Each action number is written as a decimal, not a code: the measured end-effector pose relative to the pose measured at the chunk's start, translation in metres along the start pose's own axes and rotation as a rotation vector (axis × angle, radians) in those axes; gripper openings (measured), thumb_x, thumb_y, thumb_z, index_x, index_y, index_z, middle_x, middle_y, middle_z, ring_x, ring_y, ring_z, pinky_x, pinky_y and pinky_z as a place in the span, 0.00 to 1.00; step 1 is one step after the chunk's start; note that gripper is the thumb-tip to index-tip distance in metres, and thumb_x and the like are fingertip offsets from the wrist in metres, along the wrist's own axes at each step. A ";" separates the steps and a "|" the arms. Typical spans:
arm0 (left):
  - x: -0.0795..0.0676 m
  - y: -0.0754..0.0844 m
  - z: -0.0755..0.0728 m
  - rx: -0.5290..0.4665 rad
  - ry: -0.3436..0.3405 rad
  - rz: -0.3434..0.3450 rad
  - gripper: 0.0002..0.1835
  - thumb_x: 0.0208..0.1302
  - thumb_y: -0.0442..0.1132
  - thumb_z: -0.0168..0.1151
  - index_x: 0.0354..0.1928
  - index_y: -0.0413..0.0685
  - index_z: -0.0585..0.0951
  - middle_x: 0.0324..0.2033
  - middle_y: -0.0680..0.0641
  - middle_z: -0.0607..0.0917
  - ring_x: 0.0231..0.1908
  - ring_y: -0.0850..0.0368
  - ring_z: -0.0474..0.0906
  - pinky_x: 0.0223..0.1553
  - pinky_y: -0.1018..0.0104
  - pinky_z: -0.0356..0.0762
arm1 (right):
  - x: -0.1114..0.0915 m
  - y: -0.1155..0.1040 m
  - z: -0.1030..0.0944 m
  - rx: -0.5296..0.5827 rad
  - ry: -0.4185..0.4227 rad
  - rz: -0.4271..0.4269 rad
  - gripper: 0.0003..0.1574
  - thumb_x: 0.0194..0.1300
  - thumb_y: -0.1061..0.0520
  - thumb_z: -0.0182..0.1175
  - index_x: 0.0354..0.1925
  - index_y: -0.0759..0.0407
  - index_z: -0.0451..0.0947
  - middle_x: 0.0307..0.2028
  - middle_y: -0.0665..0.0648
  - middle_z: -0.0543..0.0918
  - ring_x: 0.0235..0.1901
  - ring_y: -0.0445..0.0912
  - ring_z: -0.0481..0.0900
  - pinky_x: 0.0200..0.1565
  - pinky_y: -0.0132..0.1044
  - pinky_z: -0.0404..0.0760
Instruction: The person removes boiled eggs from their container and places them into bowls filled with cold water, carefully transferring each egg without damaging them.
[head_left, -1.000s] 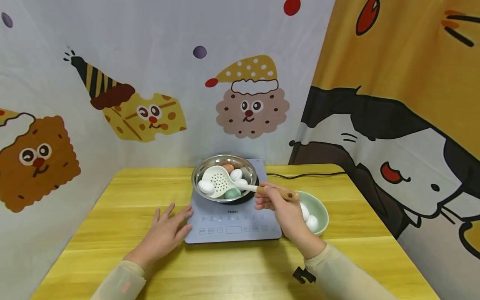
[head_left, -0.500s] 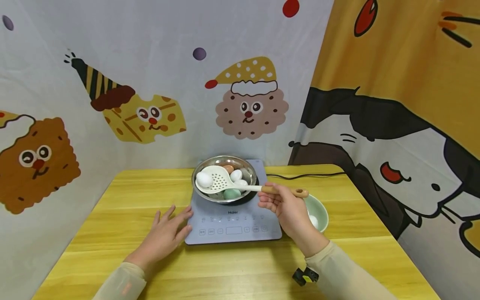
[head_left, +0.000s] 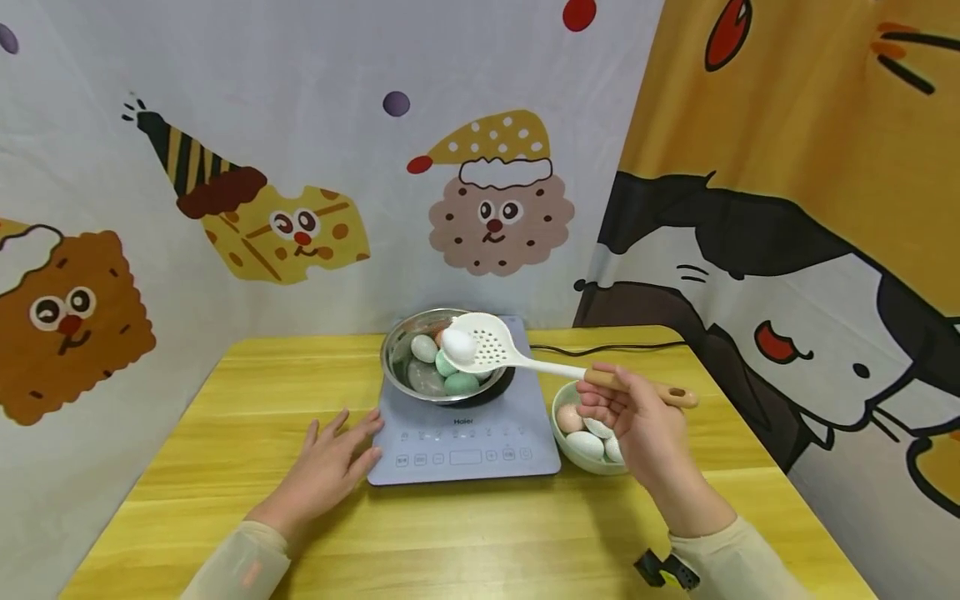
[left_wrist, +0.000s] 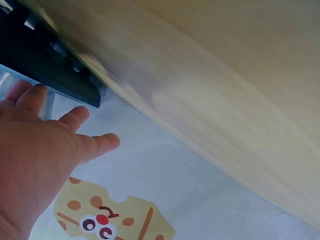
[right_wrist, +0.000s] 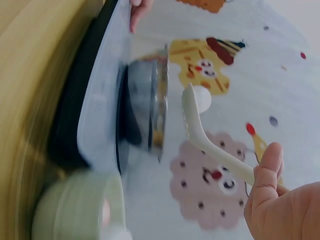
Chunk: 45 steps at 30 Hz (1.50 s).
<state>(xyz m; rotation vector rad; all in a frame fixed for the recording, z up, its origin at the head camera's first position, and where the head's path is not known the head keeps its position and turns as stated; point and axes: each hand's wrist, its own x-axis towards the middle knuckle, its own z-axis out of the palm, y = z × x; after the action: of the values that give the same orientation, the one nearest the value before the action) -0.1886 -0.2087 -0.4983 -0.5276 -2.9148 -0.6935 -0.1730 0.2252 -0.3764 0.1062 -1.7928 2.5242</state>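
Note:
My right hand grips the wooden handle of a white slotted skimmer. One white egg lies in its head, raised over the steel pot; the right wrist view shows the skimmer head apart from the pot's rim. Green, pale and brown eggs sit inside the pot, some hidden under the skimmer. With fingers spread, my left hand touches the left edge of the induction cooktop. Below my right hand stands a light green bowl holding several white and brownish eggs, partly covered by the hand.
The pot stands on the cooktop near the back of the wooden table. A black cord runs right from the cooktop along the table's rear. Behind the table hangs a printed curtain.
The right hand has lifted the skimmer and egg up and to the right, from inside the pot to above its right side. More of the green bowl's eggs now show. The left hand stays put.

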 end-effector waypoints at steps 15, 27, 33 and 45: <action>0.003 -0.003 -0.004 -0.003 -0.013 0.002 0.28 0.83 0.55 0.56 0.77 0.53 0.74 0.80 0.51 0.70 0.78 0.24 0.61 0.75 0.16 0.41 | -0.069 -0.031 -0.107 -0.027 0.221 -0.099 0.20 0.86 0.49 0.51 0.57 0.57 0.86 0.45 0.57 0.95 0.42 0.46 0.94 0.44 0.38 0.93; 0.001 0.000 -0.005 -0.018 -0.015 -0.006 0.29 0.83 0.53 0.56 0.77 0.51 0.74 0.80 0.49 0.70 0.77 0.23 0.62 0.75 0.16 0.42 | -0.089 -0.024 -0.133 -0.070 0.433 -0.014 0.19 0.84 0.44 0.54 0.56 0.51 0.86 0.43 0.53 0.94 0.38 0.45 0.93 0.42 0.37 0.93; 0.002 0.001 -0.003 -0.014 -0.016 -0.004 0.29 0.83 0.54 0.56 0.77 0.51 0.74 0.80 0.49 0.69 0.77 0.23 0.62 0.75 0.16 0.42 | -0.092 -0.019 -0.132 -0.162 0.474 -0.016 0.18 0.85 0.43 0.52 0.56 0.48 0.85 0.42 0.50 0.94 0.37 0.44 0.92 0.41 0.36 0.92; 0.004 0.000 0.000 -0.018 -0.030 0.001 0.29 0.83 0.55 0.55 0.78 0.52 0.73 0.81 0.49 0.69 0.77 0.23 0.62 0.75 0.15 0.43 | -0.102 -0.020 -0.121 -0.457 0.635 -0.052 0.31 0.82 0.44 0.58 0.67 0.66 0.79 0.40 0.45 0.93 0.33 0.42 0.92 0.38 0.27 0.90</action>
<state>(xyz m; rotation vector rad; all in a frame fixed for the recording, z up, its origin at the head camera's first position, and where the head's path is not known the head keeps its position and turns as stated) -0.1924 -0.2077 -0.4976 -0.5456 -2.9382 -0.7192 -0.0737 0.3461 -0.4051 -0.5808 -1.9516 1.7469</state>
